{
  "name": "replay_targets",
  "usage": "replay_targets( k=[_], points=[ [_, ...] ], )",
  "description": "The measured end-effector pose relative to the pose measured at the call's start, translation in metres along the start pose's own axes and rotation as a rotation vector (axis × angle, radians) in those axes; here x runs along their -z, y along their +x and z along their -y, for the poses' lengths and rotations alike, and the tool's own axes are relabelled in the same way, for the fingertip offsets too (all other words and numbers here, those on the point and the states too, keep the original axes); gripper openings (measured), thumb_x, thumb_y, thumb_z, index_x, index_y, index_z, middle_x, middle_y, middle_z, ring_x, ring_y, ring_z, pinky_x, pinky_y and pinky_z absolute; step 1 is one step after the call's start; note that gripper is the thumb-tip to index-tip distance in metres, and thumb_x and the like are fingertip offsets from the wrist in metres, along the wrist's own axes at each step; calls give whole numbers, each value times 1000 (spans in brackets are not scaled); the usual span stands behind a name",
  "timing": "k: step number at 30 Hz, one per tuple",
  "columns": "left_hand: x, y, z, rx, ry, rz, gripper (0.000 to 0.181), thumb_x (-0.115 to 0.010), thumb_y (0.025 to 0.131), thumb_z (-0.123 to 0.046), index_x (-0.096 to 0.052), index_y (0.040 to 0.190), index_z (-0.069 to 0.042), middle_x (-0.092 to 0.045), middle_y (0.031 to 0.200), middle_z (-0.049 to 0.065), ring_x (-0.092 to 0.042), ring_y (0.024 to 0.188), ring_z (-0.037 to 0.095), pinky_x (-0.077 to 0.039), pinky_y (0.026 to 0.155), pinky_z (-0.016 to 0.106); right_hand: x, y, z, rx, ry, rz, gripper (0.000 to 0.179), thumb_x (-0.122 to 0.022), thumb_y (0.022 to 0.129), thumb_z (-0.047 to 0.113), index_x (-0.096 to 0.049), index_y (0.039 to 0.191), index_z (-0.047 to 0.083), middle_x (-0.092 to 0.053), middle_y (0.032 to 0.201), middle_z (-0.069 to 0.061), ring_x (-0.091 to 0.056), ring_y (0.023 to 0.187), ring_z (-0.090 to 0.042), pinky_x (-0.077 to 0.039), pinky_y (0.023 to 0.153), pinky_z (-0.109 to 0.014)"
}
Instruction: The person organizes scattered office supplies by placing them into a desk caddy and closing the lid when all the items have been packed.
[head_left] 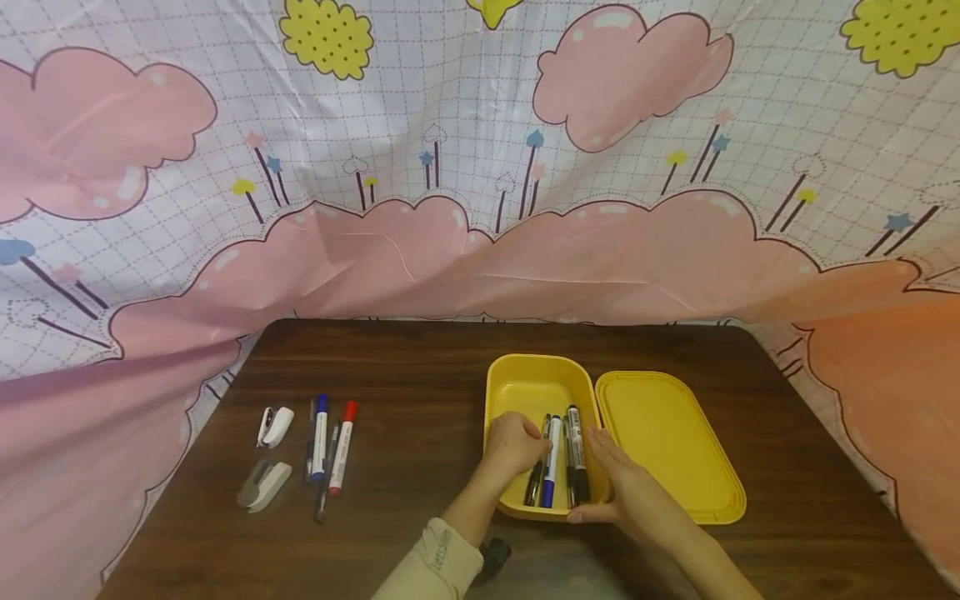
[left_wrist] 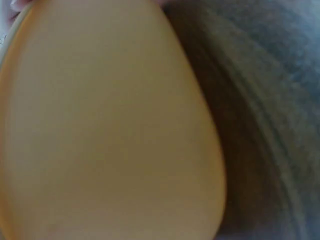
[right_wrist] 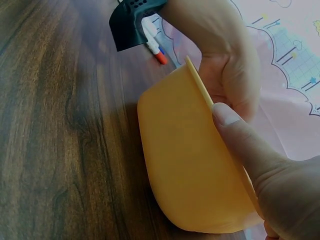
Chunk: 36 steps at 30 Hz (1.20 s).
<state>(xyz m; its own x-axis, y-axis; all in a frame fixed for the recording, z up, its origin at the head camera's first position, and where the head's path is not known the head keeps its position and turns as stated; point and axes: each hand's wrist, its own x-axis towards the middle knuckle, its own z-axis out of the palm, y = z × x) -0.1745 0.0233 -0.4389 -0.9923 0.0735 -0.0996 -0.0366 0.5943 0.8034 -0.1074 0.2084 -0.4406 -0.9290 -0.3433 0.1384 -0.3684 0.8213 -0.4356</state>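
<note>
A yellow box (head_left: pixel 510 383) stands on the table with several pens lying side by side in it. My left hand (head_left: pixel 516 443) reaches inside with curled fingers, gripping the middle of a black pen (head_left: pixel 534 485) at the left of the row. Right beside its fingertips lies a white marker (head_left: pixel 551 467) with a blue cap. A thin black pen (head_left: pixel 571 475) and a black-and-white marker (head_left: pixel 577 446) lie farther right. My right hand (head_left: pixel 630 482) rests along the box's right rim, fingers extended, its thumb (right_wrist: pixel 240 130) on the near edge. In the left wrist view the box's outer wall (left_wrist: pixel 110 125) hides the left fingers.
A yellow lid (head_left: pixel 667 450) lies flat against the box's right side. To the left are a blue-capped marker (head_left: pixel 320 442), a red-capped marker (head_left: pixel 342 450), slim pens (head_left: pixel 327 475) and two small white items (head_left: pixel 277 427). A patterned cloth (head_left: pixel 450 267) hangs behind the table.
</note>
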Motion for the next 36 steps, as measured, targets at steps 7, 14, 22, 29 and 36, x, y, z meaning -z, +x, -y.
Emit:
replay_targets(
  k=[7, 14, 22, 29, 36],
  points=[
    [19, -2, -7, -13, -37, -19, 16, -81, 76, -19, -73, 82, -6, -70, 79, 2, -60, 76, 13, -48, 59, 22, 0, 0, 1, 10, 1, -11, 109, -79, 64, 56, -38, 145, -4, -36, 151, -26, -37, 138, -42, -39, 105, -52],
    [51, -1, -14, -70, -51, -68, 26, -79, 80, -23, -71, 95, -4, -71, 84, 5, -64, 76, 16, -54, 65, 27, 0, 0, 0, 4, -10, -8, 110, -78, 63, 58, -37, 146, -2, -35, 152, -24, -37, 139, -41, -37, 106, -51],
    [86, -3, -21, -103, -75, -165, 26, -77, 82, -21, -69, 99, -2, -70, 86, 8, -66, 78, 19, -57, 66, 29, 0, -1, 0, 7, -11, -4, 111, -78, 63, 59, -36, 146, -2, -34, 152, -25, -36, 139, -42, -37, 106, -52],
    [119, -7, -25, -118, -110, -251, 25, -76, 83, -23, -70, 99, -5, -72, 88, 7, -69, 82, 19, -58, 69, 30, 0, -1, 0, -8, 1, 6, 112, -75, 64, 62, -35, 147, -1, -33, 153, -24, -35, 140, -41, -36, 107, -52],
    [154, -11, -22, -77, -109, -350, 29, -75, 83, -27, -70, 103, -7, -72, 96, 10, -70, 87, 23, -58, 73, 33, 0, -1, 0, 4, 0, -2, 111, -76, 64, 60, -35, 147, -1, -33, 153, -25, -35, 140, -42, -37, 106, -52]
  ],
)
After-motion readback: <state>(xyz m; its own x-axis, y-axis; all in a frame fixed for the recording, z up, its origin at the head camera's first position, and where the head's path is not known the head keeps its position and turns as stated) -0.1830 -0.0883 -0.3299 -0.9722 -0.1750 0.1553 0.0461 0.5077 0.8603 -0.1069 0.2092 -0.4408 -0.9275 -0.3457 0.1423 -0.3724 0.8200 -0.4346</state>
